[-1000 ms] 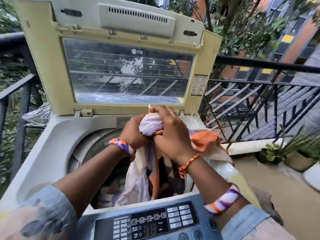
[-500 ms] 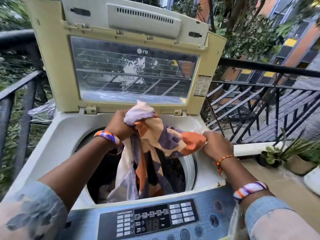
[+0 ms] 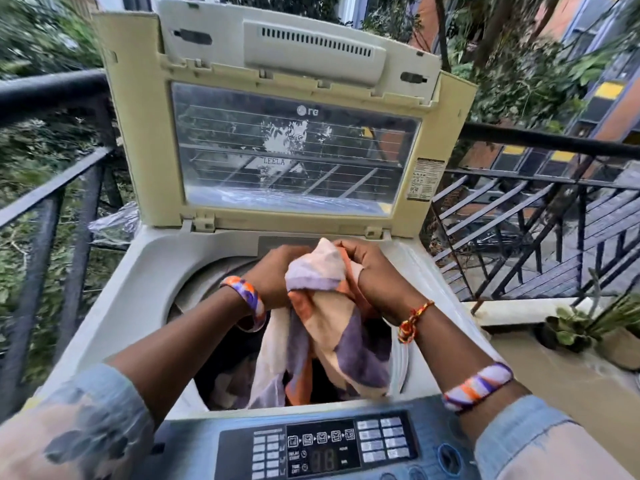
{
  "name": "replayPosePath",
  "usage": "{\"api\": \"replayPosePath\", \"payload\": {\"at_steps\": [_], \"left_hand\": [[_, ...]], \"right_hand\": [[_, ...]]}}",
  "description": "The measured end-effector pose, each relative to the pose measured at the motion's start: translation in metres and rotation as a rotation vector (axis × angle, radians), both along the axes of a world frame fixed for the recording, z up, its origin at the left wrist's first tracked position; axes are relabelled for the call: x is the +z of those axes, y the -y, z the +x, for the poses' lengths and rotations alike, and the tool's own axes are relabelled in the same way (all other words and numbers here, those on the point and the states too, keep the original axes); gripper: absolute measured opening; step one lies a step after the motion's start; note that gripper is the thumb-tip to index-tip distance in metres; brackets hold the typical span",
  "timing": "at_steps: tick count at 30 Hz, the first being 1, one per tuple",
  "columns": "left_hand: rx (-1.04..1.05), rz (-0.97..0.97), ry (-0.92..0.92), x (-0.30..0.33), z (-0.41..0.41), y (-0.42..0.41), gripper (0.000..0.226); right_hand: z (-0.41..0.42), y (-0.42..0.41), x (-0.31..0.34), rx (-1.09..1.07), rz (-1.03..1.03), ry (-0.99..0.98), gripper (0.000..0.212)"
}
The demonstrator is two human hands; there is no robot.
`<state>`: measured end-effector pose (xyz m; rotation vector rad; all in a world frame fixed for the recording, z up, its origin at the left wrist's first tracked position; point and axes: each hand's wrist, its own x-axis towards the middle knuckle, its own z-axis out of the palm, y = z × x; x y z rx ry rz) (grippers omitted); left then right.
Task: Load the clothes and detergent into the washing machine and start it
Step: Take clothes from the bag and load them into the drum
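Note:
A top-loading washing machine (image 3: 152,271) stands in front of me with its lid (image 3: 138,133) raised upright. Over the drum opening, my left hand (image 3: 273,275) and my right hand (image 3: 374,271) are side by side, both gripping the bunched top of a cream, purple and orange patterned cloth (image 3: 329,327). The cloth hangs down into the drum, where other clothes (image 3: 228,382) lie in the dark. The control panel (image 3: 322,448) with its display runs along the near edge. No detergent shows in the head view.
Black metal balcony railings (image 3: 52,188) stand left and right of the machine. A crumpled plastic bag (image 3: 114,223) lies behind the left corner. Potted plants (image 3: 588,327) sit on the floor at right. Trees and buildings lie beyond.
My right hand has come back from the drum's right rim to meet my left hand. The cloth, spread between them before, is now bunched together and hangs lower in the drum.

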<state>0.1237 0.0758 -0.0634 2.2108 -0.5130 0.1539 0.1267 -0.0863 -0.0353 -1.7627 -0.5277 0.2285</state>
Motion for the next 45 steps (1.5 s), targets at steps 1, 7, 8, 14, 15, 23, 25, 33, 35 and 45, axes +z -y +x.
{"api": "replayPosePath", "payload": {"at_steps": [1,7,8,14,15,23,25,33,35,45], "left_hand": [[0.015,0.079,0.017,0.002,0.003,-0.003,0.074],[0.182,0.292,0.082,0.016,0.015,-0.009,0.053],[0.268,0.395,0.106,0.012,0.017,-0.009,0.051],[0.263,0.710,-0.125,-0.057,0.035,-0.010,0.087],[0.131,0.808,-0.245,-0.066,0.037,-0.010,0.089],[-0.122,0.919,-0.574,-0.086,0.052,-0.006,0.053],[-0.121,0.908,-0.586,-0.086,0.053,-0.008,0.054],[-0.148,0.886,-0.589,-0.065,0.042,-0.005,0.055],[-0.180,0.861,-0.546,-0.048,0.037,0.005,0.050],[-0.151,0.888,-0.218,0.054,0.036,0.106,0.048]], "right_hand": [[0.001,0.001,-0.001,0.003,-0.015,0.023,0.024],[0.015,0.001,-0.001,-0.029,-0.298,0.349,0.041],[0.019,0.006,-0.004,-0.046,-0.388,0.388,0.046],[0.027,0.024,-0.028,-0.076,-0.601,0.254,0.051],[0.027,0.023,-0.035,-0.054,-0.639,0.203,0.051],[0.030,0.015,-0.066,0.153,-0.952,0.059,0.041],[0.031,0.012,-0.070,0.184,-0.970,0.060,0.039],[0.031,0.008,-0.070,0.249,-0.928,0.062,0.035],[0.029,0.009,-0.062,0.251,-0.869,0.092,0.032],[0.035,0.093,0.020,0.064,-0.735,0.281,0.019]]}}
